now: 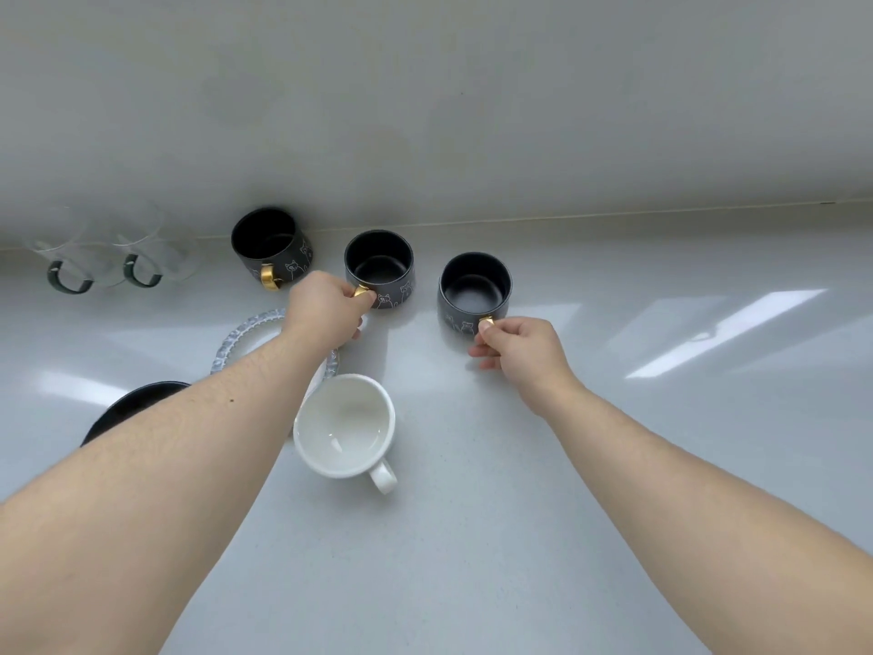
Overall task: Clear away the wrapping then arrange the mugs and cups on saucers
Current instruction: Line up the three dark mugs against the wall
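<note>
Black mugs, far row: glazed ceramic, stiff, breakable, slick. We pinch gold handles — left hand [326, 310] on middle mug [379, 267], right hand [517, 345] on right mug [475, 290].

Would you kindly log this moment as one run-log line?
left hand: grip on middle black mug handle | right hand: grip on right black mug handle | saucers: unused

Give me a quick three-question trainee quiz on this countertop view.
1. How many black mugs are there?
2. True or false: the white cup sits on a saucer.
3. What does the right hand grip? A) glass handle B) gold handle C) saucer

Key:
1. Three: left, middle, right.
2. False; it is on the counter.
3. B, on the right mug; the left hand grips the middle mug's.
</note>
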